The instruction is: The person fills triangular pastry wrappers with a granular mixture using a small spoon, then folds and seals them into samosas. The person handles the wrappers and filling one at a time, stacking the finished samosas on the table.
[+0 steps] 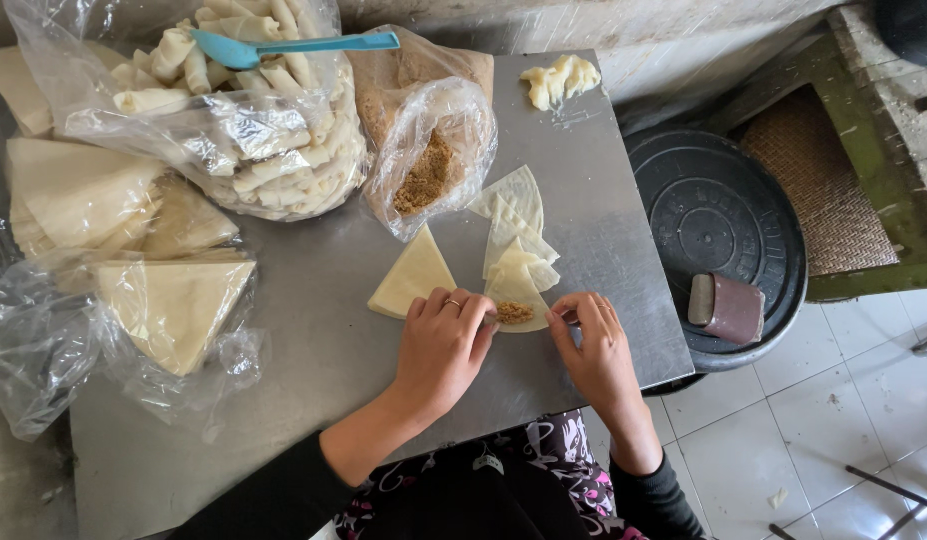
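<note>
left hand [442, 345] pinching near-left edge of pastry wrapper [516, 290] | right hand [594, 345] pinching its right edge | brown filling [515, 312] sits between both fingertips | metal table [314, 330]

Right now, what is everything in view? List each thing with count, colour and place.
Metal table: one, grey, centre.
Dough triangle with filling: one, pale with brown filling, between the hands.
Loose dough triangles: several, cream, mid-table.
Bag of rolled pastries: one, clear, top left.
Spoon: one, blue, on that bag.
Bag of crumbs: one, clear, brown filling, top centre.
Bagged dough stacks: several, cream, left.
Dough lump: one, pale, far corner.
Round lid: one, black, right.
Block: one, maroon, on the lid.
Left hand: on the triangle.
Right hand: at its edge.
</note>
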